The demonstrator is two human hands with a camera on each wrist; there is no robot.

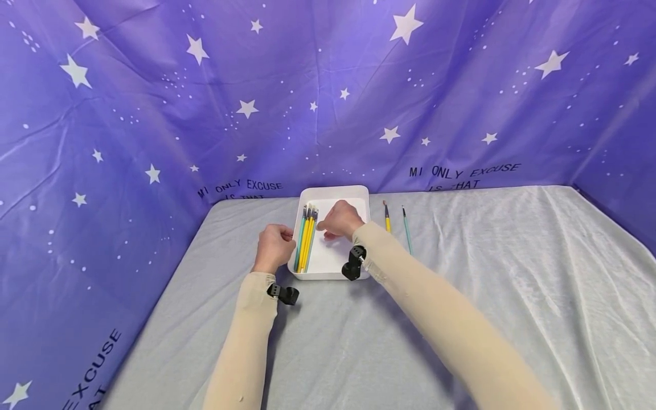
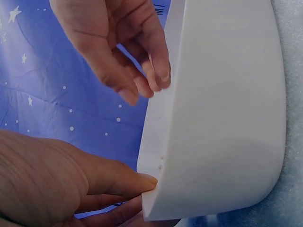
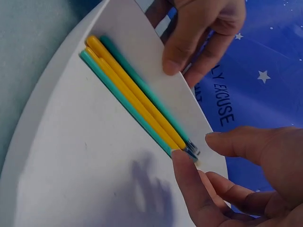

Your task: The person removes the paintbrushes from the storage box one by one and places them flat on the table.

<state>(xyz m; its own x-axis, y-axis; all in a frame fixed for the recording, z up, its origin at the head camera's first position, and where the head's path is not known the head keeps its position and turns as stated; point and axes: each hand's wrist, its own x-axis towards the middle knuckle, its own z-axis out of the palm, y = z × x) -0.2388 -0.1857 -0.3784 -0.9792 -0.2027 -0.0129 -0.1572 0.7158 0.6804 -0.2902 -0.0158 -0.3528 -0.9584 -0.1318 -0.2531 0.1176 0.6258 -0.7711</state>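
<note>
Head view: our left grip (image 1: 274, 247) pinches the tray (image 1: 333, 276); our right grip (image 1: 342, 221) has fingers apart, brushes (image 1: 306, 240) just left of it, contact unclear. If we bump the brushes, the row could splay; tugging left-handed could skid the tray.

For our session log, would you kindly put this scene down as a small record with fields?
tray: white, on grey cloth
brushes in tray: yellow and teal, side by side along left wall
right of tray: yellow brush, teal brush
left hand: pinches tray's left rim
right hand: over tray, near brushes, holding nothing
backdrop: purple, with stars
</note>
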